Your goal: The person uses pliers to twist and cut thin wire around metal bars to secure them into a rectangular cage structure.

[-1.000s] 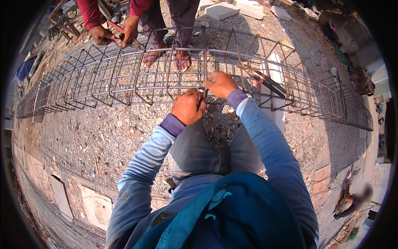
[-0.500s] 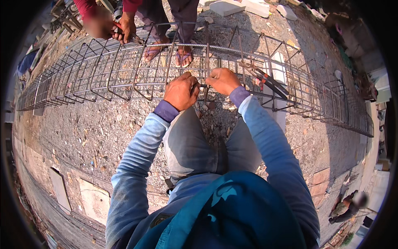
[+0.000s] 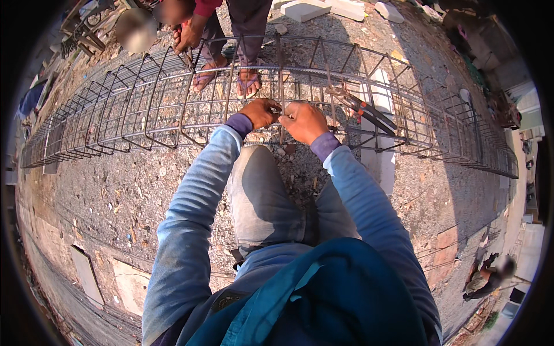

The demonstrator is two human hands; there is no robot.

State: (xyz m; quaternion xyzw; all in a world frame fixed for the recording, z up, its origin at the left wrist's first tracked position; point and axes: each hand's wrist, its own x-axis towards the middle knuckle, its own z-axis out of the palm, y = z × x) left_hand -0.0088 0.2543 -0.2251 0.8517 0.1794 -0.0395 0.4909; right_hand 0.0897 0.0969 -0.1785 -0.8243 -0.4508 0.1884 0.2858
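Observation:
A long rebar cage (image 3: 158, 138) of lengthwise bars and square stirrups runs across in front of me. Both my hands meet at one upright stirrup bar near its middle, by the near upper lengthwise bar. My left hand (image 3: 261, 113) is closed, thumb and fingers drawn together just left of that bar. Against its right side, my right hand (image 3: 306, 123) pinches with thumb and forefinger. Whatever sits between the fingertips is too small to make out. Pincers (image 3: 375, 118) with dark and red handles rest on the cage to the right, jaws toward my hands.
Across the cage stands a co-worker in sandals (image 3: 248, 83), hands at the bars with a tool. White blocks (image 3: 306, 10) lie at the back. A pale board (image 3: 378, 167) lies beneath the cage on gravelly ground (image 3: 150, 190). Another person (image 3: 490, 279) is at lower right.
My left hand has moved in beside the right, turning its fingers toward the stirrup bar. The co-worker's hands have shifted along the cage. My view has moved slightly.

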